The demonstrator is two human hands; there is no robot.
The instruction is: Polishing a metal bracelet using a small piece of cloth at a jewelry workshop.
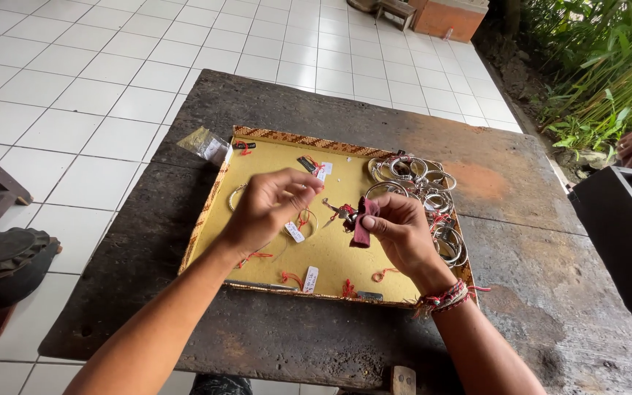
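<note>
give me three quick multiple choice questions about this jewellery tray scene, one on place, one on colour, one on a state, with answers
1. Where do the silver bangles lie?
A. At the tray's right side
B. On the tiled floor
C. On the dark bench at far left

2. What colour is the lining of the tray?
A. Blue
B. Yellow
C. White

3. What is the right hand doing?
A. Lying flat on the table
B. Hanging open above the tray
C. Pinching a dark red cloth strip

Answers:
1. A, the bangles are heaped along the tray's right edge, beside the right hand.
2. B, the flat base inside the woven rim is yellow.
3. C, its grip is closed on the dark red cloth strip, with a small metal piece with red thread next to it; the left hand pinches something too small to tell.
</note>
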